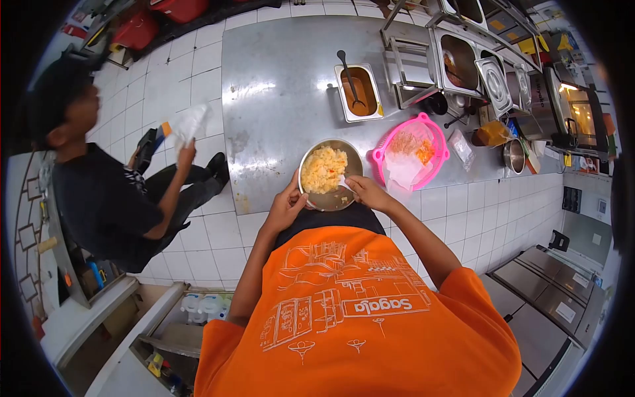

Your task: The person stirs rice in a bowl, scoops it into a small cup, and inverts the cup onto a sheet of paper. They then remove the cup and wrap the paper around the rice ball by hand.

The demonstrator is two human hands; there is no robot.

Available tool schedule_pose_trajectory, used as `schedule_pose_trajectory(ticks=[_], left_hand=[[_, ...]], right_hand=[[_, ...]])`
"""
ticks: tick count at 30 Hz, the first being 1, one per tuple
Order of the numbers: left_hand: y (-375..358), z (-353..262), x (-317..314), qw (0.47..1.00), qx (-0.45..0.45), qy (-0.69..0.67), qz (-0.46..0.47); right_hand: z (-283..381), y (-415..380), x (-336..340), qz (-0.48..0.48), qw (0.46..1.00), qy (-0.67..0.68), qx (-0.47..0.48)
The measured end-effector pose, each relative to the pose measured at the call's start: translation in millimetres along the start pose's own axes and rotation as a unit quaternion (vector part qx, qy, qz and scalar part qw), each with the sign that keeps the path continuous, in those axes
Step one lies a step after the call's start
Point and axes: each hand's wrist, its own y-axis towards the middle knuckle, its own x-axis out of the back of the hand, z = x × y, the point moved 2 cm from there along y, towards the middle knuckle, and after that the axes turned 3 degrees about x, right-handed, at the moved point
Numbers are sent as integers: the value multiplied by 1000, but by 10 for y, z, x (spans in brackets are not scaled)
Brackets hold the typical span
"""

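A round metal bowl [358,163] sits at the front edge of the steel table, close against my body. Yellow rice-like food [323,170], flecked with orange, fills its left and upper part. My left hand [288,202] grips the bowl's left rim, thumb at the inner side. Over the right rim, my right hand [367,192] closes on a small white utensil [343,181] that reaches in beside the food; its exact kind is too small to tell. Just right of the bowl stands a pink plastic basket [378,155] holding white paper, pale shreds and orange bits.
Behind the bowl, a metal pan [377,106] of brown sauce holds a dark ladle [352,81]. A metal rack [417,96] with steel containers occupies the table's right rear. To the left, a person [106,178] in black holds a white bag [188,126].
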Motion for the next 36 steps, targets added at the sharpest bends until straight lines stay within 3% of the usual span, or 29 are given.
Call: schedule_pose_trajectory(ticks=[1,4,7,10,14,18,22,26,29,33,36], left_hand=[[3,8,0,1000,4,-27,0],[-1,44,-20,996,25,-85,-6],[-2,98,12,995,47,-91,-16],[-22,156,23,994,50,-95,-20],[4,196,-2,994,61,-95,-9],[-1,257,-17,994,46,-99,-8],[21,338,-1,997,30,-72,-21],[41,330,36,997,34,-66,-24],[145,222,5,996,39,-82,-17],[234,231,117,996,65,-62,19],[299,201,130,996,62,-64,25]], right_hand=[[36,-17,-22,-77,973,-160,146],[487,-269,74,10,905,-418,83],[605,-319,-44,8,863,-498,79],[1001,-345,225,51,878,-474,40],[775,-328,-172,111,881,-460,17],[1446,-256,326,151,898,-407,-68],[941,-333,-58,142,888,-437,-13],[1322,-263,413,112,870,-452,-161],[627,-21,115,40,907,-411,-85],[999,-78,62,73,909,-411,1],[1239,-179,158,124,893,-431,-23]])
